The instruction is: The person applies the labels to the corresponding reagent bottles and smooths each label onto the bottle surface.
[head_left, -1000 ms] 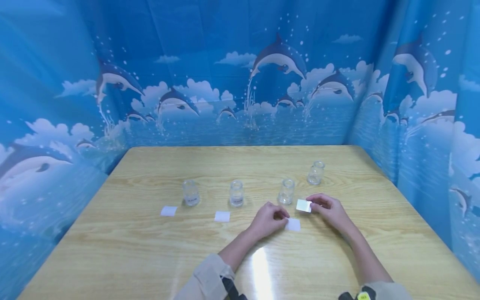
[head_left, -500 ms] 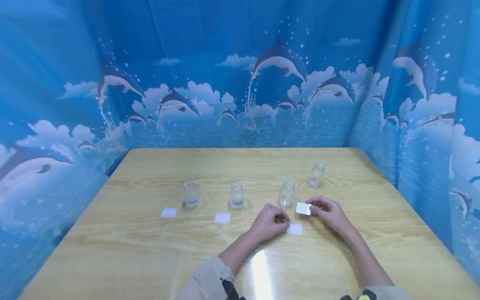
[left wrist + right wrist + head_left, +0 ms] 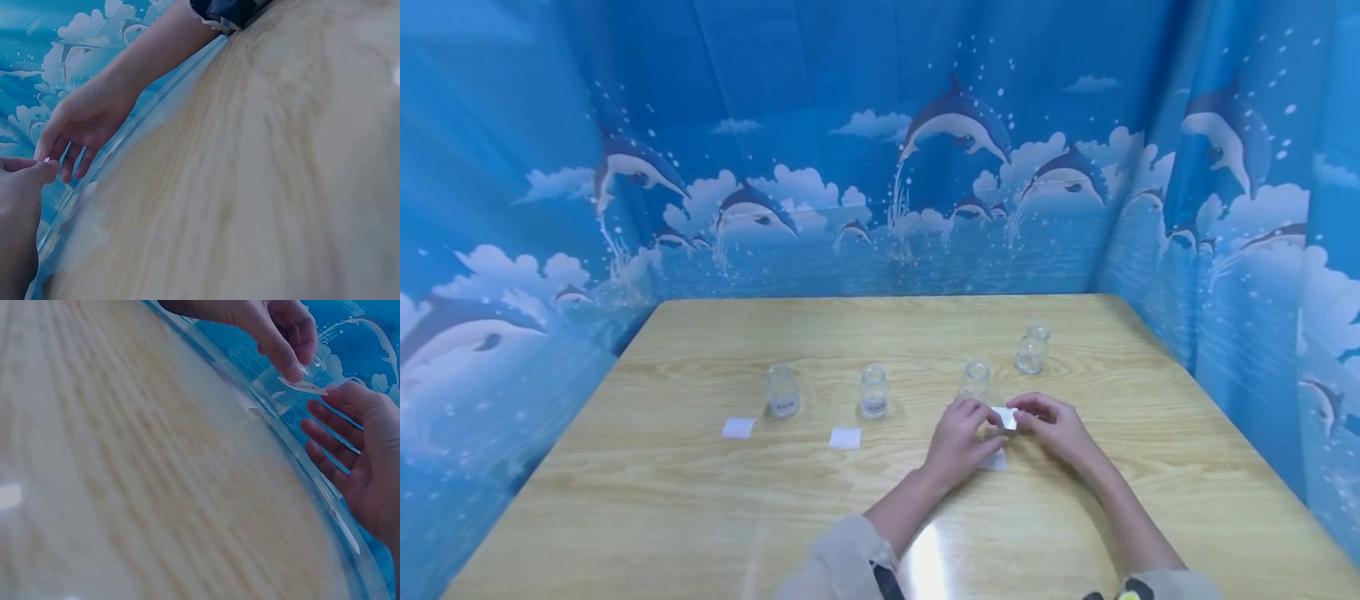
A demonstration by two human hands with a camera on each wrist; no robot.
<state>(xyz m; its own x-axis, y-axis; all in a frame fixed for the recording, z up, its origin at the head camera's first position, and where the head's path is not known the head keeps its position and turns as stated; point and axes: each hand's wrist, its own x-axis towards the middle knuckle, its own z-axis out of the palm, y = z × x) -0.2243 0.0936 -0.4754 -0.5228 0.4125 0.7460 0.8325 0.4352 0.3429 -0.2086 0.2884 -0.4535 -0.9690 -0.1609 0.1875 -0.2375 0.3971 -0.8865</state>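
Four jars point(image 3: 873, 395), one label point(image 3: 1005, 418) between fingers point(image 3: 1034, 402)

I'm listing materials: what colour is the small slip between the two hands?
The slip is white with dark printing, clearest in the right wrist view.

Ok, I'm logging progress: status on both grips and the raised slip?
Right grip pinches raised white slip. Left grip at its other edge, hold unclear. Nearest jar close behind, nothing visibly blocking.
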